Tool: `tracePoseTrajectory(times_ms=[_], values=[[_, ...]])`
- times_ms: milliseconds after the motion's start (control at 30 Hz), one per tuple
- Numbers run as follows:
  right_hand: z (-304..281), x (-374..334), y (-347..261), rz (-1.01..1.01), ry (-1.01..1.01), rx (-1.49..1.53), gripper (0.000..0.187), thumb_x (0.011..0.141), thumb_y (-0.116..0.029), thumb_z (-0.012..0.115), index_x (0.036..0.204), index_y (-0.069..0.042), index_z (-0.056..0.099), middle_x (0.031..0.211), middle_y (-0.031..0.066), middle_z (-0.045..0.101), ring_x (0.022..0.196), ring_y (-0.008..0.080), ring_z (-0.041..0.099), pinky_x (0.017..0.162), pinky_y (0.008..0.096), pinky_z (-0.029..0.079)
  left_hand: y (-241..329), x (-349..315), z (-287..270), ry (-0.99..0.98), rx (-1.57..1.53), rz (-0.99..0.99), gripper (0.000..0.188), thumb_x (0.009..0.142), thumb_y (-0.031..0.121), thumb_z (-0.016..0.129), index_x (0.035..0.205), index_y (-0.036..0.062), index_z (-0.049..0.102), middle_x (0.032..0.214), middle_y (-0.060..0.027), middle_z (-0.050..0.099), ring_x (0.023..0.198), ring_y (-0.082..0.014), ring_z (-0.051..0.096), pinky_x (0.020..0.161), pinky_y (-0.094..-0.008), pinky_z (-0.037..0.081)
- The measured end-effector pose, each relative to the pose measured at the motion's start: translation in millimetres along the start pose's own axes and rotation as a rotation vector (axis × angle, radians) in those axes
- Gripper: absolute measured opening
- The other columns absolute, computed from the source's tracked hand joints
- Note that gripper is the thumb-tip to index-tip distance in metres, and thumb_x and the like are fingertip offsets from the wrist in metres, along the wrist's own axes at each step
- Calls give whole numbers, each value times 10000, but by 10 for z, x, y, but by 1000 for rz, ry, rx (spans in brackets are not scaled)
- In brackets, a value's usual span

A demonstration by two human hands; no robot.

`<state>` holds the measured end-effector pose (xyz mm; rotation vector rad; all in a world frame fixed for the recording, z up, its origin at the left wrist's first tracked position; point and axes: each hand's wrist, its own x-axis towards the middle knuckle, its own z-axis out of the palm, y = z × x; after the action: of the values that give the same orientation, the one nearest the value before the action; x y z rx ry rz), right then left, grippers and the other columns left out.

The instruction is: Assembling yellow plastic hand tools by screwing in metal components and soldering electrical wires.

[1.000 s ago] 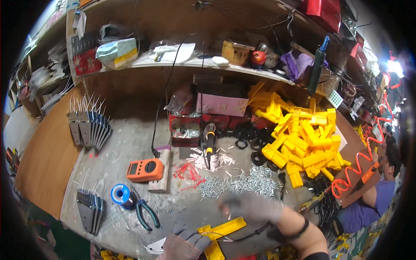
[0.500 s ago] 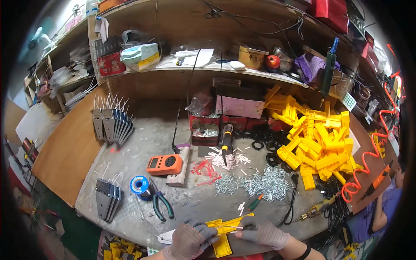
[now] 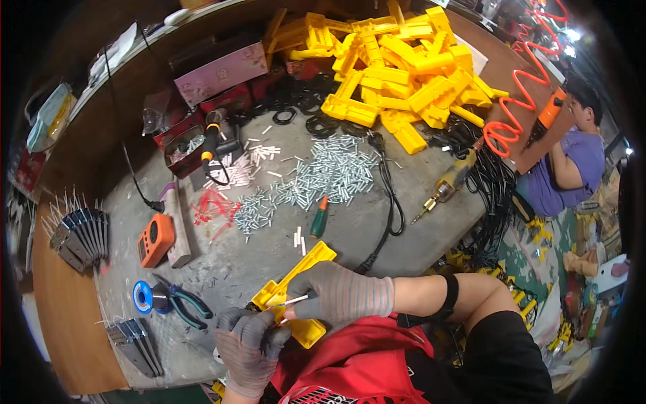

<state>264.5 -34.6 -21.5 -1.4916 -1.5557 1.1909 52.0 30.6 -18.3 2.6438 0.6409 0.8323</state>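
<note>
My left hand (image 3: 249, 343), in a grey striped glove, is closed with its fingers curled at the near end of a yellow plastic housing (image 3: 306, 266). A small white tip shows at its fingertips; the rest of what it grips is hidden. Over the housing, my right hand (image 3: 343, 293), gloved alike, pinches a thin white wire (image 3: 294, 301) that runs toward the left hand. The housing lies close to my body, partly covered by both hands. A sliver of pale metal plate (image 3: 217, 355) shows beside the left hand.
A green-handled screwdriver (image 3: 319, 219), small metal pins (image 3: 336, 168) and white sleeves (image 3: 252, 161) lie beyond my hands. Pliers (image 3: 188, 306) and a solder spool (image 3: 149, 296) are left. Yellow housings (image 3: 410, 74) are piled far off; a power screwdriver (image 3: 447, 180) lies right. Another person (image 3: 572, 155) sits nearby.
The view has swung to the right and down, bringing my right arm and the other person into sight. My hands stay at the same yellow housing, the right one now reaching across it.
</note>
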Motion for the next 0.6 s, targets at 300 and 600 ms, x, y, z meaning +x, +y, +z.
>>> tracePoseTrajectory(times_ms=[300,600], values=[[153,-122,194,-273,156,-72,412,816,-412,679,881,-5,659,785,196,659,758,337,650,710,386,497,50,-150,12,-14,38,14,234,785,165,726,971,122,591,865,-71,585,860,-320,530,773,-438,423],[44,-28,162,-203,1,-134,455,853,-486,636,866,-32,665,807,182,646,790,347,634,737,438,481,8,8,67,-51,100,70,188,706,149,728,870,104,646,752,-58,582,748,-303,551,667,-424,425]])
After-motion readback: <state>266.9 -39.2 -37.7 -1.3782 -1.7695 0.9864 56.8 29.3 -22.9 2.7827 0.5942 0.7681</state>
